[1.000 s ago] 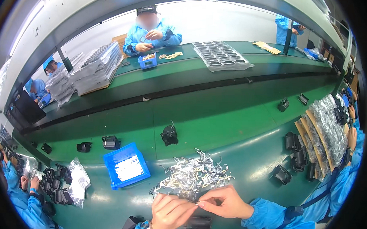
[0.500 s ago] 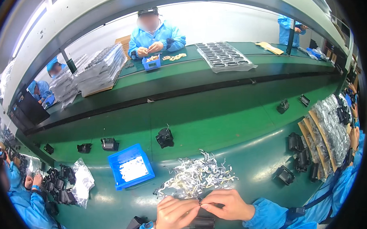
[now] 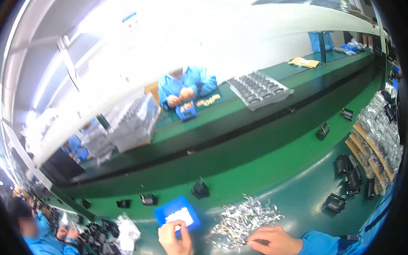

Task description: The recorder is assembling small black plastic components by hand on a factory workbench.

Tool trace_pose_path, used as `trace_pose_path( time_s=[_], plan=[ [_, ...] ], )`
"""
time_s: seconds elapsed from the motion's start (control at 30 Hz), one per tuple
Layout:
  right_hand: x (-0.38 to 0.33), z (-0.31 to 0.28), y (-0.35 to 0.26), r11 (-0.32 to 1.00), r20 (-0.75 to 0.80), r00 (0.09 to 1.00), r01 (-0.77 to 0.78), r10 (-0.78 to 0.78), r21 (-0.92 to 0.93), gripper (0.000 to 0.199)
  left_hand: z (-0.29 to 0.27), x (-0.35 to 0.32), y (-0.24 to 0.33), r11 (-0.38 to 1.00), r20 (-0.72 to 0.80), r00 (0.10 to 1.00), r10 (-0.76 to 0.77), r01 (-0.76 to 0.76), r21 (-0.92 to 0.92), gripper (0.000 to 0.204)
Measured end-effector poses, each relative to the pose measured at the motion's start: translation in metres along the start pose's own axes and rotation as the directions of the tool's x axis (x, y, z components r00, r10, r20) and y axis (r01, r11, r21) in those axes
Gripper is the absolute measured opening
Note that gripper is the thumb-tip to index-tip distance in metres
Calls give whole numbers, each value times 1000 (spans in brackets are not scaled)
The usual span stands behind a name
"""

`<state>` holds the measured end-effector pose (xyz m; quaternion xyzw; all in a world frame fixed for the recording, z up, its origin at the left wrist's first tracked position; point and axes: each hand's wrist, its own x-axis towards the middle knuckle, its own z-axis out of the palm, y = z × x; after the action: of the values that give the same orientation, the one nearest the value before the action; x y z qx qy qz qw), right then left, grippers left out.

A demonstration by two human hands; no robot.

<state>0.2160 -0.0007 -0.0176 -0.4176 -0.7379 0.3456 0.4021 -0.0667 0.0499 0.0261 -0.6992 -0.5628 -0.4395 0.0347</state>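
While our left hand [image 3: 174, 241] reaches into the small blue tray [image 3: 177, 215], its fingertips curl down onto the pale little parts lying in it, and we cannot tell whether anything is pinched between them. The tray sits on the green table [image 3: 277, 179] close in front of us, just left of the heap of small silvery metal pieces [image 3: 246, 219]. Our right hand [image 3: 273, 240] rests at the near edge of that heap, fingers drawn together and pointing left; it seems to press on or nip something dark and thin, though that is too small to make out.

To do this well, we judge that the fingertips should take a single part from the tray, not a clump, and that the right hand should keep its piece steady and low over the table, so the two can meet without scattering the heap.

Farther out, dark moulded parts [image 3: 347, 169] lie in loose groups to the right, with one more [image 3: 200, 189] just beyond the tray, and stacks of silvery bagged goods [image 3: 380, 126] line the right edge. A raised green shelf [image 3: 239, 115] runs across behind the table, bearing a grey compartment tray [image 3: 259, 88] and piles of clear trays [image 3: 127, 125]. Beyond the shelf a person in a blue smock [image 3: 187, 85] works with both hands over a small blue box [image 3: 186, 111]; another person in blue [image 3: 42, 243] sits at our left.
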Motion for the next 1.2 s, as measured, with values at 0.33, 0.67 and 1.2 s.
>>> trace_pose_path(
  time_s=[0.33,0.67,1.2],
  plan=[
    [6,-7,-14,919,70,961,277,-269,-279,11,-6,-29,56,896,281,851,443,-436,-91,33],
    [10,0,-17,914,33,962,268,-272,-304,12,15,-47,53,904,341,886,314,-170,-392,10],
    [14,-40,10,925,258,966,-100,3,366,8,-8,-27,23,712,375,721,583,-232,-663,57]
  ],
)
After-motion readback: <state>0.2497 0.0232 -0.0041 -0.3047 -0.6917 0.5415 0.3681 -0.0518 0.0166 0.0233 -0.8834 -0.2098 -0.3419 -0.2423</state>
